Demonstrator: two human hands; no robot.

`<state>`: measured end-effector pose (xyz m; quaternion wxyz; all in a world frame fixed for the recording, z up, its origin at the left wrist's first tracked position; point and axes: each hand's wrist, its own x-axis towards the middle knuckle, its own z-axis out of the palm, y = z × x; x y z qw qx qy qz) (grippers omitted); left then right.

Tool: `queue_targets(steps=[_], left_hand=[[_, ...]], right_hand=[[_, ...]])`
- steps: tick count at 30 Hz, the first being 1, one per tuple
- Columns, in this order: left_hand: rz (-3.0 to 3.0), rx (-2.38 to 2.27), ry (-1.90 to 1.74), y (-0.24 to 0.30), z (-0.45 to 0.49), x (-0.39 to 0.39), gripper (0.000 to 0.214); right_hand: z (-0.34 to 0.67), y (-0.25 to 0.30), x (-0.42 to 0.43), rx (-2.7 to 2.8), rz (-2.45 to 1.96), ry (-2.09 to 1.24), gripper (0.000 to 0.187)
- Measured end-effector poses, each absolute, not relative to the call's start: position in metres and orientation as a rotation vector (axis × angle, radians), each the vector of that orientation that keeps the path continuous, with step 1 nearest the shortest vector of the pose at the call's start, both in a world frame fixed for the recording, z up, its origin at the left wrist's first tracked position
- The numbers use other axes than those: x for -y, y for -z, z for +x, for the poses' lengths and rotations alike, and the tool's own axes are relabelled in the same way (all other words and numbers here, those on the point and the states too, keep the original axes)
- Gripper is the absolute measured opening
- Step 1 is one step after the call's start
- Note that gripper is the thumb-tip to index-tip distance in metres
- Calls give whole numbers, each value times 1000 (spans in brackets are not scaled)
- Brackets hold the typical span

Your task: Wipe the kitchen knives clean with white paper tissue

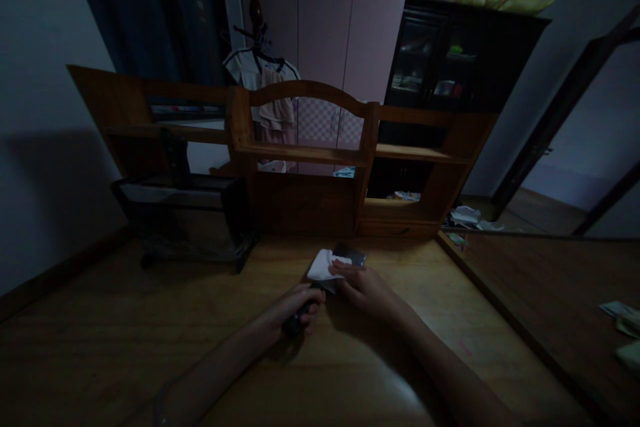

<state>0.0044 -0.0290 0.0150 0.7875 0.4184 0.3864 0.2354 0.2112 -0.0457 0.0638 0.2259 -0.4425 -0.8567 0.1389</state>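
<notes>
My left hand [304, 307] is wrapped round the black handle of a broad-bladed kitchen knife [356, 255], held just above the wooden tabletop. The blade points away to the right, and part of it shows as a dark grey sheet. Over the blade lies a folded white tissue [321, 265]. The fingers of my right hand [357, 283] press this tissue against the blade, hiding much of the metal. To the left stands a black rack with see-through sides [185, 223], a dark handle-like piece rising from its top.
A wooden shelf unit [305, 157] runs along the back of the wooden table [240, 353]. Beyond it are a clothes stand [256, 20], pink cupboards [325, 33] and a black cabinet [480, 67]. On the right, a lower brown surface [540, 287] holds some papers.
</notes>
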Motion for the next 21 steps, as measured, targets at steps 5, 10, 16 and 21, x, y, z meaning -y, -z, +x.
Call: queue_targets(steps=[5, 10, 16, 21], left_hand=[[906, -822, -515, -19, 4, 32, 24], [904, -818, -534, -17, 2, 32, 25], [916, -838, -531, -13, 2, 30, 25], [912, -848, -525, -17, 3, 33, 27]], right_hand=[[215, -63, 44, 2362, -1259, -388, 39], [217, -59, 41, 2344, -1379, -288, 39], [222, -51, 33, 2290, -1546, -176, 39], [227, -44, 26, 2252, -1582, -125, 39]])
